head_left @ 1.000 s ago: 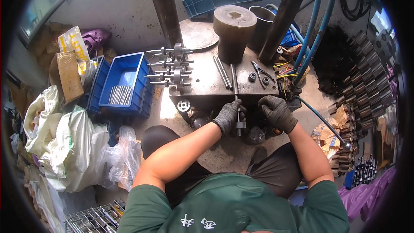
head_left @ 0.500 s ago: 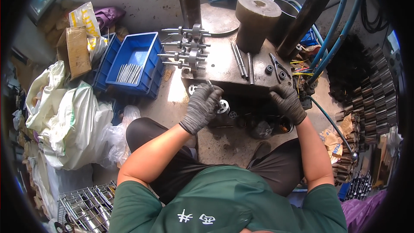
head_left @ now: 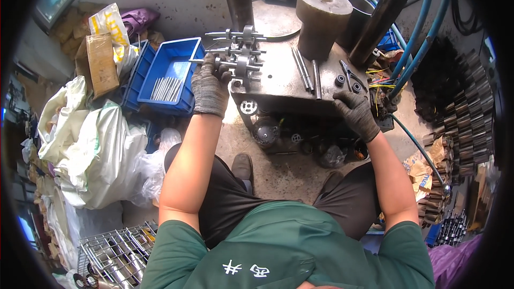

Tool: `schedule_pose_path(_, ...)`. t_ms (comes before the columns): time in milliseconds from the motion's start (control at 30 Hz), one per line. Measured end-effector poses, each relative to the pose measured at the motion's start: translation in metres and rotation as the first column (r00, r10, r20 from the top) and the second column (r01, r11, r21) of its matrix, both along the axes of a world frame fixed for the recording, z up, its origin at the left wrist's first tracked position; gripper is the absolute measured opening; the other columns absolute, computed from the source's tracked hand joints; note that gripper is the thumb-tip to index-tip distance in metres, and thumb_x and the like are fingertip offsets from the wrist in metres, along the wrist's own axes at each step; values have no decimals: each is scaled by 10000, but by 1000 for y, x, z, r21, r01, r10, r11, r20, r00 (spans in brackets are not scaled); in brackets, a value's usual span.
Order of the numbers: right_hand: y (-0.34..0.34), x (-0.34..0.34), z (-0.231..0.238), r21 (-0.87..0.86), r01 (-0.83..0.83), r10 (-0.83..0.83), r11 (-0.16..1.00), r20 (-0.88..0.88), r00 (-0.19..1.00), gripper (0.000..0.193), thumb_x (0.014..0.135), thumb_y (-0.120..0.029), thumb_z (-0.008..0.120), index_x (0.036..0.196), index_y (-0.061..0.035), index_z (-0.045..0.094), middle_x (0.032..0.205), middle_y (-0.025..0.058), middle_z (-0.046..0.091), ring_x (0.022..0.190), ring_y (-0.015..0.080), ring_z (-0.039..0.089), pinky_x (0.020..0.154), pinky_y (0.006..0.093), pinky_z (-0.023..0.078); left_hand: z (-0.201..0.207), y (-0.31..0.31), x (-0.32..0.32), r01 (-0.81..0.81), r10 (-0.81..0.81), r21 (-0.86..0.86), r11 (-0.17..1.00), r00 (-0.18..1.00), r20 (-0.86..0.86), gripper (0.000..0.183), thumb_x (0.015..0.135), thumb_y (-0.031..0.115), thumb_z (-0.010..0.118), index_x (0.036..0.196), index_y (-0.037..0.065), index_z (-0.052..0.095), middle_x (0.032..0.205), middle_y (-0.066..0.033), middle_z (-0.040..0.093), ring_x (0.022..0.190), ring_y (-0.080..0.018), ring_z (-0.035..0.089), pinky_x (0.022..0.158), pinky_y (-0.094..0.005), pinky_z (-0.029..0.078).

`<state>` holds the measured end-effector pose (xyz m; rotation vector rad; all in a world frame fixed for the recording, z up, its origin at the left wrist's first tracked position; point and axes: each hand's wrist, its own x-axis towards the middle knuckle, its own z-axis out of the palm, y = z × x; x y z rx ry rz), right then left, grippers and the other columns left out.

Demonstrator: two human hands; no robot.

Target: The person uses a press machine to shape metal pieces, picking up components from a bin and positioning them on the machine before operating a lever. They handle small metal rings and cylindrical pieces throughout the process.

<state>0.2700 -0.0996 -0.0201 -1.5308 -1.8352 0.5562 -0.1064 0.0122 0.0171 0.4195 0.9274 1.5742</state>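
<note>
Several crankshafts (head_left: 247,36), grey metal with thin shafts and round webs, lie in a row at the left edge of the steel bench (head_left: 281,83). My left hand (head_left: 209,86), in a grey knit glove, is closed around the shaft end of one of the lower crankshafts. A thin shaft pokes out left of its fingers; the fingertips are partly hidden. My right hand (head_left: 356,113), gloved too, rests at the bench's front right edge with fingers apart and nothing in it. Near it lie pliers (head_left: 349,75) and two small dark bearings (head_left: 340,80).
Metal rods (head_left: 317,80) lie mid-bench before a thick steel cylinder (head_left: 320,27). Blue bins (head_left: 184,83) stand left, one holding thin pins (head_left: 165,89). Dark posts (head_left: 235,0) and blue hoses (head_left: 417,37) rise behind. White sacks (head_left: 91,150) and a wire basket (head_left: 115,251) are at left.
My left hand has moved left and away from me, from the bench's front edge to the crankshafts. My right hand stays by the front right edge. The view has shifted slightly.
</note>
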Motion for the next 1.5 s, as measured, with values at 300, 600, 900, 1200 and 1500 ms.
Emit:
schedule_pose_path(300, 7, 4, -1, 40, 40, -38, 998, -44, 998, 229, 939, -162, 695, 1095, 3, 725, 990, 178, 749, 929, 274, 722, 863, 366, 557, -6, 38, 6, 105, -116, 58, 993, 967, 228, 200, 1042, 102, 529, 1148, -64, 559, 1067, -192, 663, 977, -314, 714, 860, -357, 638)
schedule_pose_path(600, 18, 22, -7, 373, 191, -273, 908, 181, 945, 243, 885, -71, 679, 1119, -18, 716, 1139, 176, 701, 1024, 332, 667, 913, 414, 544, -33, -25, 14, -172, 172, 13, 985, 975, -140, 307, 1000, 124, 613, 1290, 75, 525, 974, -88, 658, 758, -159, 676, 664, -267, 578)
schedule_pose_path(900, 48, 17, -21, 401, 181, -376, 898, 487, 788, 361, 828, -271, 730, 1151, -112, 748, 1276, 91, 705, 1189, 337, 580, 1066, 471, 430, -139, -32, 28, 216, -341, -480, 850, 921, -189, 265, 945, 341, 699, 1121, 154, 633, 959, -40, 691, 851, -221, 671, 731, -430, 550)
schedule_pose_path(1200, 51, 21, -23, 373, 145, -338, 917, 526, 780, 250, 854, -326, 716, 928, -88, 737, 1010, 121, 748, 1051, 344, 640, 968, 467, 471, -138, -37, 32, 367, -396, -360, 858, 918, -8, 188, 993, 129, 675, 1163, 88, 608, 1036, -97, 678, 880, -302, 690, 796, -458, 610)
schedule_pose_path(1500, 52, 21, -17, 442, 188, -298, 877, 193, 935, 162, 805, -166, 778, 933, -87, 716, 926, 89, 709, 964, 330, 638, 903, 442, 501, -167, -86, 51, 723, -536, -498, 479, -209, -818, 363, 948, 196, 733, 1228, 8, 600, 1046, -123, 732, 860, -189, 700, 677, -324, 584)
